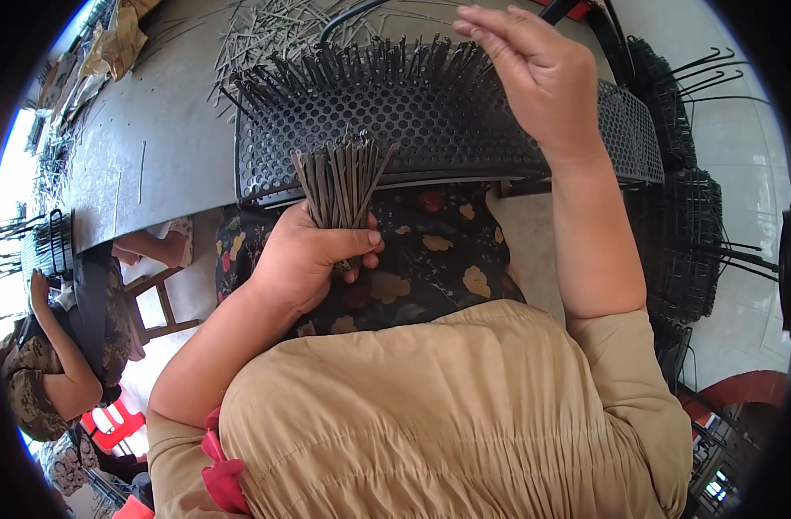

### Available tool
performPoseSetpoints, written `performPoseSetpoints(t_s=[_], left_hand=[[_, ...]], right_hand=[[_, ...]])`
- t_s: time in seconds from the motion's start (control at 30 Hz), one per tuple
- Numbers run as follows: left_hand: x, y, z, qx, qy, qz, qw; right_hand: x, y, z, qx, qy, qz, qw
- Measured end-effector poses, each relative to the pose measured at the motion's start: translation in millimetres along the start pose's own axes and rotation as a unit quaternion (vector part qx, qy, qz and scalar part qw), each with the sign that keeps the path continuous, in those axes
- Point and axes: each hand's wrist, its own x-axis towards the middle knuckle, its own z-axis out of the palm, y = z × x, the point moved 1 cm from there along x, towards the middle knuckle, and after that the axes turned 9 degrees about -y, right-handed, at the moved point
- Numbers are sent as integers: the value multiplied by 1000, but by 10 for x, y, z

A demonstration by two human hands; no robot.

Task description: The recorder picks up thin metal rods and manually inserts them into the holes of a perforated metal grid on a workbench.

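Note:
My left hand (pixel 304 259) is closed round a bundle of thin dark metal rods (pixel 339 186), whose tips fan out upward in front of my lap. Just beyond it is a black perforated metal panel (pixel 326 130) with a curved handle. Many dark metal rods (pixel 361 65) with looped tops stand in a row along the panel's far side. Over the panel's right part my right hand (pixel 534 78) is raised, its fingers bent and pinched together at the tips. What lies between those fingertips, if anything, is too small to make out.
Loose thin rods (pixel 270 35) lie heaped on the grey table (pixel 179 130) behind the panel. Stacked black wire racks (pixel 689 242) with protruding handles stand at the right. Another person (pixel 62 346) works at the left beside a wooden stool (pixel 157 303).

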Motion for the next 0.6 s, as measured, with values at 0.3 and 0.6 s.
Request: performPoseSetpoints(t_s=[0.3,0.6], left_hand=[[16,1,-9,1,-5,0,1000],[7,4,-17,2,-3,-2,1000]], right_hand=[[-56,-14,33,117,90,18,989],[-101,92,145,185,61,77,978]])
